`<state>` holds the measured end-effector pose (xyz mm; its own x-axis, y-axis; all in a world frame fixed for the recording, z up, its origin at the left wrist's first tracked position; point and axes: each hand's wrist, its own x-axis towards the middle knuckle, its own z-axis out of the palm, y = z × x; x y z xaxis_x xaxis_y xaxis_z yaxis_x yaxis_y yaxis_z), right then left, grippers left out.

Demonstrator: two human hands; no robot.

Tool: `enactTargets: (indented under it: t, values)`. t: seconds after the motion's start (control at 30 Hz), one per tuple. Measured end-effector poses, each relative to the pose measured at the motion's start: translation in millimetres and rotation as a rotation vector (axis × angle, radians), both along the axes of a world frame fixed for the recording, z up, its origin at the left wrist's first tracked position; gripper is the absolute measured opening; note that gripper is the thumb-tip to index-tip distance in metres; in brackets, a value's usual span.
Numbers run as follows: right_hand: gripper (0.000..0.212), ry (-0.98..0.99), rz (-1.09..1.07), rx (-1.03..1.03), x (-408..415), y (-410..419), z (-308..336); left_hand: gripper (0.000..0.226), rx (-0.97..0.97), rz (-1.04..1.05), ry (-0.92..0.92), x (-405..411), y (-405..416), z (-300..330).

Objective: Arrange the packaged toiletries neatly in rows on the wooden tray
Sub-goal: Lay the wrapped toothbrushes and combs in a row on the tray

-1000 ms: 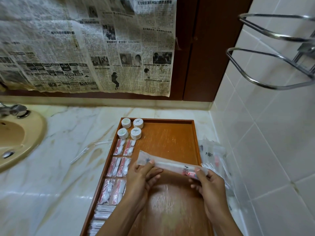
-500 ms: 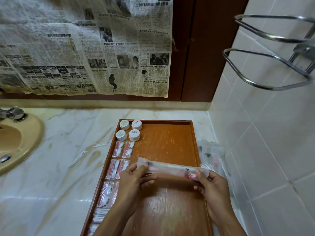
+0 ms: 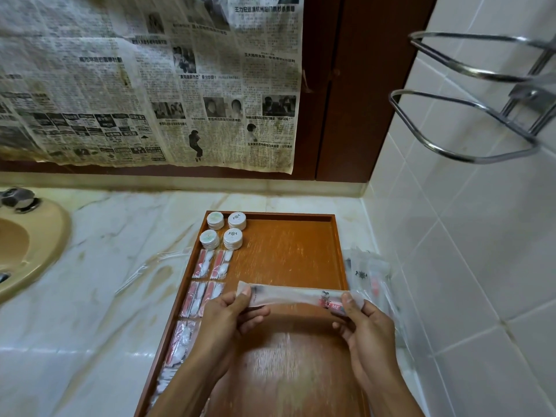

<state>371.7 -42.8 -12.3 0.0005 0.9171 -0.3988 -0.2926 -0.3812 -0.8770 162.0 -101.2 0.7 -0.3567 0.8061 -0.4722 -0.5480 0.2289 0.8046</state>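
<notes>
Nearest, I log two hands: left hand [image 3: 224, 319] and right hand [image 3: 365, 325], each pinching one end of one long clear packet [image 3: 296, 297], held level across and above the wooden tray [image 3: 338, 251]. The packet is translucent, with a black emblem and a red label at its right end. Left column: red-and-white sachets [image 3: 210, 264] in pairs, three pairs clear, nearer ones blurred. Far left corner: four round white soaps [image 3: 225, 230], two by two. Right, off-tray: a heap of clear packets [image 3: 365, 270], uncountable.

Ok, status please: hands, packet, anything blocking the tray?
Left hand and right hand pinch long packet by its ends, above tray. Middle bare, nothing blocking.
</notes>
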Motion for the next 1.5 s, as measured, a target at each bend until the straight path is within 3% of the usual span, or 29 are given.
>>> enactTargets:
  t: [0.27, 0.43, 0.6, 1.0, 1.33, 1.5]
  values:
    - [0.023, -0.192, 0.161, 0.028, 1, 10, 4, 0.031, 0.006, -0.101, 0.243, -22, 3, 3]
    - [0.025, -0.211, 0.180, -0.041, -3, 19, 6, 0.030, -0.003, -0.089, 0.376, -32, 15, 5]
    - [0.025, -0.139, 0.266, -0.123, -4, 31, 11, 0.032, -0.011, -0.091, 0.328, -43, 22, 6]
    - [0.010, -0.373, 0.171, -0.006, -18, 32, 13, 0.018, 0.014, -0.184, 0.182, -56, 30, 0]
    - [0.012, -0.282, 0.149, -0.069, -24, 38, 8, 0.017, -0.082, -0.038, 0.033, -62, 38, -7]
    - [0.008, -0.364, 0.131, 0.024, -22, 62, 16, 0.018, -0.089, -0.096, 0.112, -74, 62, -3]
